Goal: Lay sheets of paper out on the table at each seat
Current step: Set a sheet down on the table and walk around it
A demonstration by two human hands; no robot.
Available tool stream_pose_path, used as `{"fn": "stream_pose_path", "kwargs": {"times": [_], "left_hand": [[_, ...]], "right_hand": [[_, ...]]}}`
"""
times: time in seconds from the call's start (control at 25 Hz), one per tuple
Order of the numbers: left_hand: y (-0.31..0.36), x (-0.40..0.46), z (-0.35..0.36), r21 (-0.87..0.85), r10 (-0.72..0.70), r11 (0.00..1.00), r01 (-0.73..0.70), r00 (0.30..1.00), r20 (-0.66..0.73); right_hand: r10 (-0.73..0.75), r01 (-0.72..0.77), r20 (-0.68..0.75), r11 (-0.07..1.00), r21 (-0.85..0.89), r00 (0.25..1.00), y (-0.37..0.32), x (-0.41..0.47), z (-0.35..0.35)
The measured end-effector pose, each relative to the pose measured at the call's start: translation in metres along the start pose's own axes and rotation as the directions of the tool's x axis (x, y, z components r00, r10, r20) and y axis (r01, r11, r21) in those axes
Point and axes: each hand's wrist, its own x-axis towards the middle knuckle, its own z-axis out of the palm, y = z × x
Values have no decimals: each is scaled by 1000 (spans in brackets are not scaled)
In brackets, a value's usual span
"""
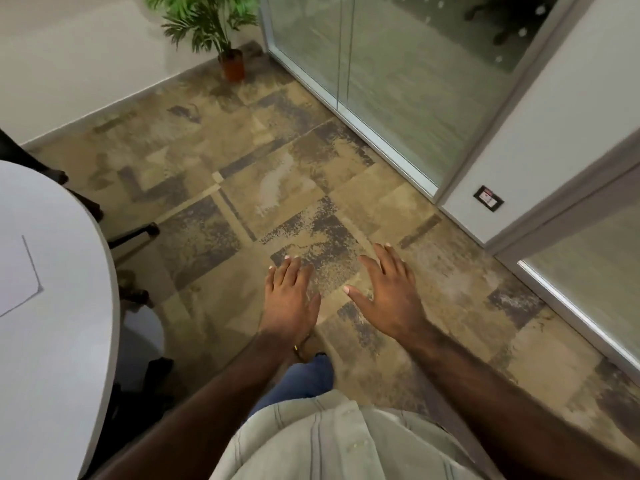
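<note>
A white sheet of paper [17, 275] lies flat on the white rounded table [69, 341] at the left edge of the view, partly cut off by the frame. My left hand [291, 299] and my right hand [388, 296] are stretched out side by side over the carpet, well to the right of the table. Both hands hold nothing, palms down, fingers spread. No other sheets are in view.
Black chair legs [135, 235] stick out from under the table's far side. A potted plant [221, 36] stands in the far corner. A glass door [398, 81] and a wall with a socket [488, 198] run along the right. Patterned carpet lies ahead.
</note>
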Motion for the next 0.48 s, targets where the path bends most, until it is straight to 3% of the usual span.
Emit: {"fn": "stream_pose_path", "kwargs": {"times": [0.28, 0.48], "left_hand": [[-74, 110, -49, 15, -48, 999, 48, 999, -18], [-120, 168, -75, 22, -155, 987, 157, 985, -73]], "right_hand": [[-123, 124, 21, 991, -49, 992, -53, 135, -5], [-211, 213, 34, 976, -50, 977, -87, 227, -1]]}}
